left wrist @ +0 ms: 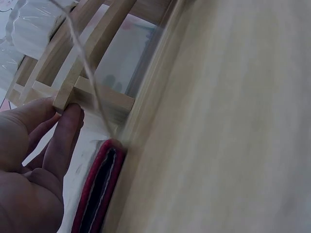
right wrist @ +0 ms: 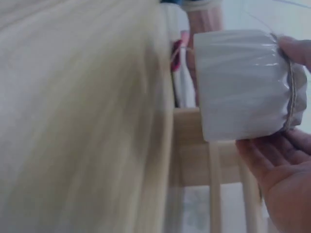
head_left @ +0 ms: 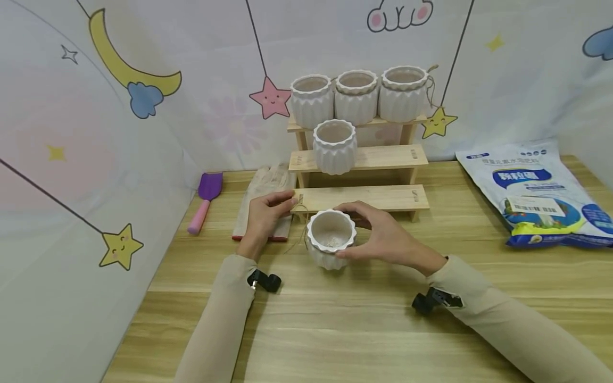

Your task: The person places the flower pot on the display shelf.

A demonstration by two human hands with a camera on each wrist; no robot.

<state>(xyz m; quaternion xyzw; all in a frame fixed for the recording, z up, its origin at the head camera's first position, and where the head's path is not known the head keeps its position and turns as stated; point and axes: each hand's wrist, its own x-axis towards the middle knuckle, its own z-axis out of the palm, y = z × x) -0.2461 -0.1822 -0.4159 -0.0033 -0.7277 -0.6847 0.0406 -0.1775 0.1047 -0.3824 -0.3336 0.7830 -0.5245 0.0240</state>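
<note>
My right hand (head_left: pixel 383 234) grips a white fluted pot (head_left: pixel 325 258) with a scalloped rim, thumb and fingers on its side near the top. In the right wrist view the pot (right wrist: pixel 243 87) is held off the tabletop, with twine tied round its neck. My left hand (head_left: pixel 265 213) pinches the left end of the lowest step of a wooden tiered stand (head_left: pixel 361 198). The left wrist view has thumb and fingers on that step's corner (left wrist: pixel 65 94). Three similar pots (head_left: pixel 356 101) fill the top step, and one pot (head_left: pixel 335 151) stands on the middle step.
Beside the stand lie light fabric gloves (head_left: pixel 261 189) with red cuff edging. A purple shovel with a pink handle (head_left: pixel 200 213) is farther left. On the right lies a printed white and blue bag (head_left: pixel 541 197). A patterned cloth (head_left: pixel 215 64) hangs behind the table.
</note>
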